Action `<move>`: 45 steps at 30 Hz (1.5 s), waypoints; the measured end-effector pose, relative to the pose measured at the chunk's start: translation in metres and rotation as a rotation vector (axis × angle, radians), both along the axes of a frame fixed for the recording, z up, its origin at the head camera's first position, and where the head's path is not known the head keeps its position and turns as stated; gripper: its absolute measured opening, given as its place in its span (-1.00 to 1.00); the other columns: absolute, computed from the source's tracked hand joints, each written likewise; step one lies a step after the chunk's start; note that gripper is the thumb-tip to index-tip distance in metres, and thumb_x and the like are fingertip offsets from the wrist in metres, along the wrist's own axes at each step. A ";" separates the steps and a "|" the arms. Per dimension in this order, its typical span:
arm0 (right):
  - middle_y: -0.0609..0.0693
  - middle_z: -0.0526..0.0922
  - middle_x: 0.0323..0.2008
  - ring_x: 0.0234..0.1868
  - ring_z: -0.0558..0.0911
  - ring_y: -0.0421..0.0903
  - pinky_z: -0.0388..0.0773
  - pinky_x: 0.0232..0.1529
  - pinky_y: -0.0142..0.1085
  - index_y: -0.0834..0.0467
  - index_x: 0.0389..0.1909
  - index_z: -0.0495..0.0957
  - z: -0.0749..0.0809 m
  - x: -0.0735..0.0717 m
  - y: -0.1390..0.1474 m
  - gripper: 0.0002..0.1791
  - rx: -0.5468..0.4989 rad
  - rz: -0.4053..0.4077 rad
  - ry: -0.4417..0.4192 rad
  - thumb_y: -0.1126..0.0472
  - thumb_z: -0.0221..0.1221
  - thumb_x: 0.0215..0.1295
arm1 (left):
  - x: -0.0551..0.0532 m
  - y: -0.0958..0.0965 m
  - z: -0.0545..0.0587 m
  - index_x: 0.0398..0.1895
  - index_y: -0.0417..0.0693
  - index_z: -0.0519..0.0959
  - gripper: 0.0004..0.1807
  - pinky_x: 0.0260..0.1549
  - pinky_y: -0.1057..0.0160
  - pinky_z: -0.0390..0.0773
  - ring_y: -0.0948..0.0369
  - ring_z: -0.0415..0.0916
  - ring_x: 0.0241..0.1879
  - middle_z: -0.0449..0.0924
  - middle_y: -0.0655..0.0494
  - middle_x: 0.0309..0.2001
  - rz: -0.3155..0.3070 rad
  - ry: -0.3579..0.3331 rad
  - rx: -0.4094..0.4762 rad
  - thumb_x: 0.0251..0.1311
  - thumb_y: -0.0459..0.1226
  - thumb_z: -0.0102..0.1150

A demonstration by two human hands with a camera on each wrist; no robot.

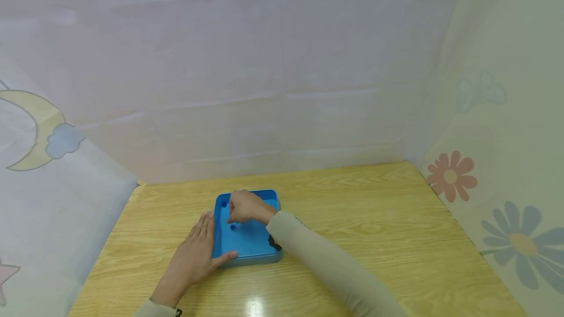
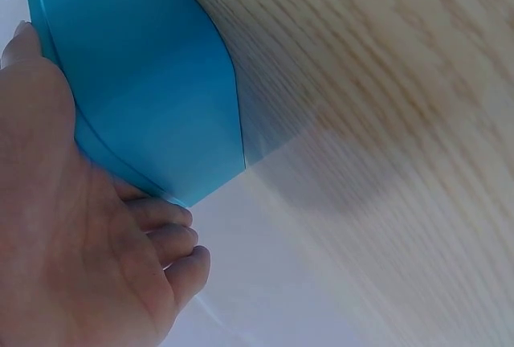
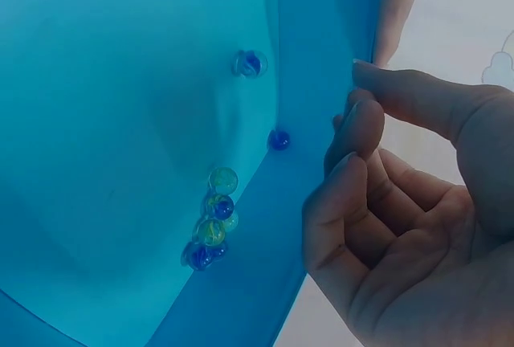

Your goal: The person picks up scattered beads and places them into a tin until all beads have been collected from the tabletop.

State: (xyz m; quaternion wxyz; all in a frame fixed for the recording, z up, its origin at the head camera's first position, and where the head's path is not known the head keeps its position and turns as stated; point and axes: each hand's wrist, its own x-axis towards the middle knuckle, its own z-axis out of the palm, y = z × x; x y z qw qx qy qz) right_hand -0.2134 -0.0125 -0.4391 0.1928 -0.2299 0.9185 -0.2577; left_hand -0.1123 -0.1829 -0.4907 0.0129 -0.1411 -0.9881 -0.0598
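Observation:
A blue tray (image 1: 253, 243) lies on the wooden table with glass marbles in it. My left hand (image 1: 196, 253) rests against its left side, fingers straight and thumb at the near rim; in the left wrist view the palm faces the tray's outer wall. My right hand (image 1: 246, 207) is over the tray with its fingers curled and thumb near the index finger. No marble shows between them in the right wrist view. A clear and blue marble (image 3: 250, 63) lies apart on the tray floor, and a dark blue marble (image 3: 279, 140) sits by the wall.
Several marbles (image 3: 212, 232) cluster along the tray wall in the right wrist view. The wooden table (image 1: 374, 229) extends to the right of the tray. A pale sheet (image 1: 282, 87) hangs behind, and patterned sheets stand on both sides.

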 end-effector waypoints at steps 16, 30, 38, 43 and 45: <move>-0.15 0.68 -0.37 -0.41 0.58 -0.24 0.56 -0.40 -0.41 0.01 -0.37 0.70 0.017 -0.002 0.025 -0.85 -0.083 -0.020 0.047 0.02 0.37 0.19 | 0.000 0.004 0.004 0.51 -0.37 0.05 0.31 0.47 -0.18 0.19 -0.20 0.03 0.52 0.06 -0.30 0.52 -0.006 -0.012 -0.040 0.04 0.57 -0.18; -0.12 0.70 -0.25 -0.26 0.61 -0.21 0.64 -0.23 -0.34 0.01 -0.23 0.68 0.026 -0.018 0.067 -0.73 -0.207 -0.115 0.084 -0.09 0.32 0.23 | -0.013 -0.007 0.024 0.51 -0.21 0.13 0.25 0.28 -0.31 0.39 -0.31 0.22 0.41 0.30 -0.21 0.44 -0.028 0.099 -0.118 0.02 0.57 -0.17; -0.07 0.68 -0.21 -0.30 0.65 -0.12 0.64 -0.31 -0.30 0.03 -0.21 0.67 0.026 -0.025 0.101 -0.77 -0.333 -0.125 0.087 -0.03 0.29 0.27 | -0.021 -0.008 0.031 0.50 -0.16 0.19 0.09 0.13 -0.17 0.57 -0.13 0.52 0.20 0.55 -0.17 0.19 -0.079 0.214 -0.073 0.13 0.44 -0.01; -0.04 0.69 -0.16 -0.24 0.69 -0.02 0.65 -0.31 -0.31 0.04 -0.13 0.67 0.023 -0.030 0.132 -0.73 -0.428 -0.147 0.086 -0.03 0.29 0.27 | -0.026 -0.017 0.032 0.29 -0.15 0.44 -0.08 -0.33 0.02 0.73 -0.10 0.60 0.02 0.46 -0.19 0.22 -0.049 0.266 -0.021 0.14 0.39 0.07; -0.05 0.69 -0.13 -0.17 0.68 -0.03 0.66 -0.26 -0.31 0.01 -0.10 0.67 0.021 -0.031 0.147 -0.68 -0.433 -0.168 0.098 -0.08 0.31 0.24 | -0.027 -0.022 0.033 0.19 -0.11 0.50 -0.15 -0.55 0.11 0.68 -0.10 0.60 -0.04 0.39 -0.19 0.26 -0.021 0.261 0.006 0.15 0.40 0.05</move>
